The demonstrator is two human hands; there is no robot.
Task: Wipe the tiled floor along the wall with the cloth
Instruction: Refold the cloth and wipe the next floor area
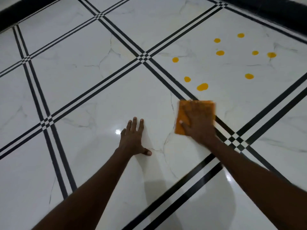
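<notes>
I am pressing my right hand [199, 125], flat with fingers spread, on the folded orange cloth [196, 116] lying over a black tile line of the white marble-look tiled floor [99, 97]. My left hand [132, 138] is leaning open on the tile. The round yellow spots [202, 87] ahead are waiting unwiped, so I judge most work is left.

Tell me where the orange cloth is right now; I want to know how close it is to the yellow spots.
The orange cloth lies flat under the right hand, right of centre, on the striped tile border just below the nearest yellow spot.
</notes>
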